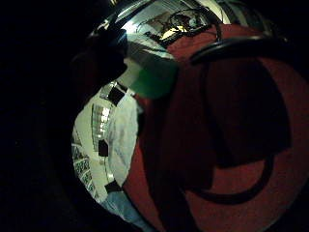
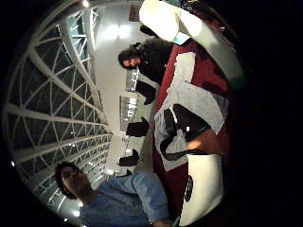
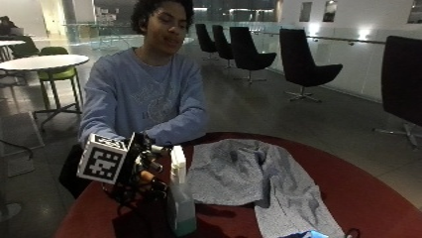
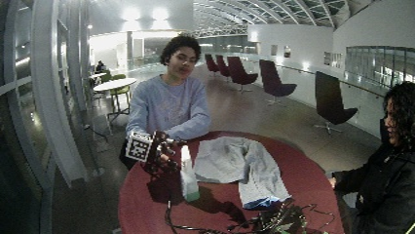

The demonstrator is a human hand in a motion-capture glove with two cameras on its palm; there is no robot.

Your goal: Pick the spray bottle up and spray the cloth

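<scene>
Your red table point(image 3: 369, 193) carries the grey cloth point(image 3: 250, 173), spread out flat, with the spray bottle point(image 3: 179, 198) standing upright just beside the cloth's edge, its label unreadable. Your grip point(image 3: 146, 171) hangs beside the bottle's white head, fingers curled, but you cannot tell whether they grasp it.

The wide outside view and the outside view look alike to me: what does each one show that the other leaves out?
Only the wide outside view shows the cables at the table's near edge and the curved glass roof.

Only the outside view shows the bottle's white spray head closely, just beside the right hand.

Both show the bottle standing upright on the red table, the hand at its side, and the grey cloth spread beside it.
</scene>
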